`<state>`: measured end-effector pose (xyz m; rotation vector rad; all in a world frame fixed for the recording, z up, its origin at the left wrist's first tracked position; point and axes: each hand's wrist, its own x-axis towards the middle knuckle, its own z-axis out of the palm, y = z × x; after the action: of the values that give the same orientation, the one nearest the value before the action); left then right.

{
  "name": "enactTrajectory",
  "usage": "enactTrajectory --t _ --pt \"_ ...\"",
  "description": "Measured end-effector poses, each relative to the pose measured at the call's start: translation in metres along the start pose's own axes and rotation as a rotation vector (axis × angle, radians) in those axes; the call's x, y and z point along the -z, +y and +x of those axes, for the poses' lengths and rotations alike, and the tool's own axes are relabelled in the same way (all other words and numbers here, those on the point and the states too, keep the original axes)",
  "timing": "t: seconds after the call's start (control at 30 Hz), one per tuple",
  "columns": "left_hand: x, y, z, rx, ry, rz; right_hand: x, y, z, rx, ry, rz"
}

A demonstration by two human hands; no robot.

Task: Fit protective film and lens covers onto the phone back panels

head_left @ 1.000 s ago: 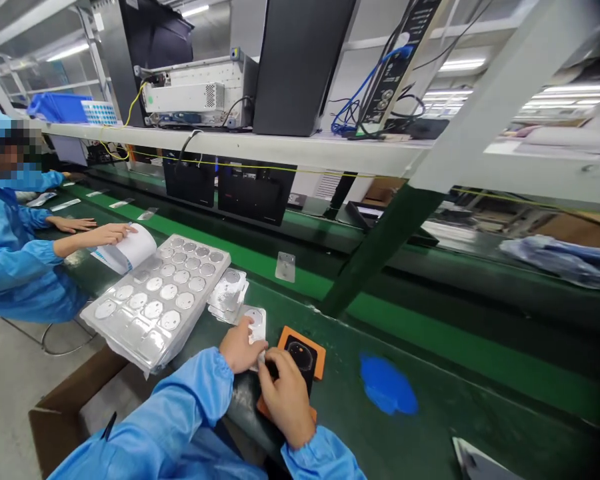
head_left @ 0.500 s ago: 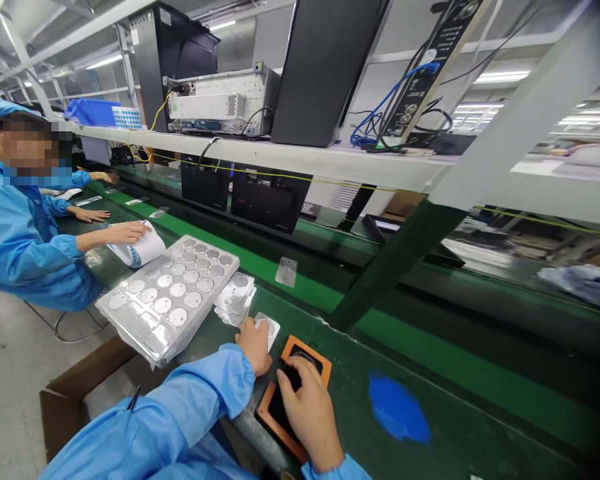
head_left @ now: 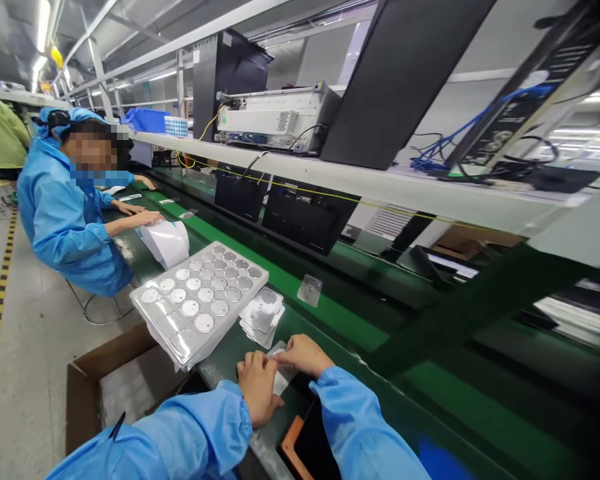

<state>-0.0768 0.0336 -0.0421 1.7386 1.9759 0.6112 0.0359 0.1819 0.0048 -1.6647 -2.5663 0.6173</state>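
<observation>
Both my hands meet over the near edge of the green bench. My left hand [head_left: 257, 387] and my right hand [head_left: 303, 353] pinch a small clear plastic sleeve [head_left: 279, 381] between them; its contents are hidden. Just behind them lies a small stack of similar clear sleeves with round discs [head_left: 263, 312]. A clear blister tray [head_left: 200, 300] holding several round silver discs sits to the left of that stack. Under my right forearm, part of an orange-framed black fixture [head_left: 300, 443] shows.
One loose sleeve [head_left: 311, 290] lies on the bright green conveyor strip. A co-worker in blue [head_left: 65, 213] sits at left with a hand on white sheets [head_left: 167, 240]. An open cardboard box [head_left: 120, 380] stands on the floor. A shelf with instruments [head_left: 275, 120] overhangs the bench.
The view has swung left. My right hand left the orange-framed fixture and moved left to join my left hand on the clear sleeve.
</observation>
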Motion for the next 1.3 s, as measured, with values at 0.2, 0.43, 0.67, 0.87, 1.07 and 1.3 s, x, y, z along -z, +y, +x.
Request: enactTrajectory --t 0.2,0.43,0.67,0.87,1.07,1.3 --pt "0.001 -0.006 -0.003 -0.072 0.006 -0.076 -0.011 0.003 -0.005 -0.056 -0.05 0.139" --pt "0.022 -0.011 -0.023 -0.208 0.201 -0.21 0.01 0.004 0.001 0.04 -0.09 0.46" --pt "0.12 -0.059 -0.061 -0.247 0.797 -0.141 0.035 -0.035 0.093 0.015 0.205 0.564" --pt "0.198 -0.16 -0.061 0.083 0.835 0.135 0.028 -0.058 0.116 -0.042 0.478 0.445" --pt "0.244 -0.242 -0.02 0.429 0.41 0.288 0.014 -0.037 0.043 0.158 0.414 0.353" --pt "0.281 -0.276 0.017 0.445 0.196 0.331 -0.014 0.011 -0.072 0.137 0.393 0.326"
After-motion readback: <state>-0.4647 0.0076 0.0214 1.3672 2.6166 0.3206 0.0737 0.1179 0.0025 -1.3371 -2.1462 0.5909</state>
